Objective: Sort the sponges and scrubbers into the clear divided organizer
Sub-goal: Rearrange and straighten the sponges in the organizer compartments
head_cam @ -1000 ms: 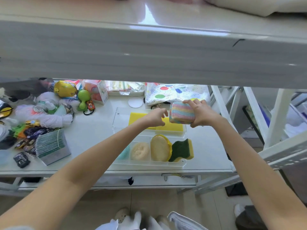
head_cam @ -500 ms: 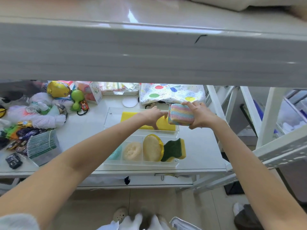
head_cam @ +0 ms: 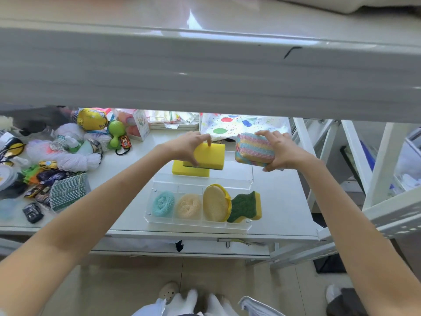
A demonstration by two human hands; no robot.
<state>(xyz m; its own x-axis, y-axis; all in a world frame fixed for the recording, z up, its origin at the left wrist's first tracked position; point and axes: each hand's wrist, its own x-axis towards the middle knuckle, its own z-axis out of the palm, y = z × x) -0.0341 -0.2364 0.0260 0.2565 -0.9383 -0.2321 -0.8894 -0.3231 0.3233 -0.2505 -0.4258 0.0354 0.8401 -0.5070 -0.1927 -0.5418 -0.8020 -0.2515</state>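
My left hand (head_cam: 185, 147) grips a yellow sponge (head_cam: 210, 156), lifted above the back row of the clear divided organizer (head_cam: 248, 182), where a second yellow sponge (head_cam: 190, 172) lies flat. My right hand (head_cam: 281, 149) holds a pastel striped mesh scrubber (head_cam: 252, 149) just above the organizer's back right corner. The front row holds a teal mesh scrubber (head_cam: 163, 204), a cream mesh scrubber (head_cam: 188, 206), a round yellow-edged pad (head_cam: 215, 202) and a green-and-yellow sponge (head_cam: 246, 207).
A stack of green scouring pads (head_cam: 68, 193) lies left of the organizer. Toy cars, white cloths and bottles (head_cam: 57, 153) crowd the table's left side. A dotted bag (head_cam: 239, 127) sits behind. A grey shelf edge (head_cam: 205, 76) overhangs. White frame legs (head_cam: 378, 165) stand right.
My left hand has taken the top yellow sponge and raised it off the one beneath. My right hand still holds the striped scrubber, shifted slightly right.
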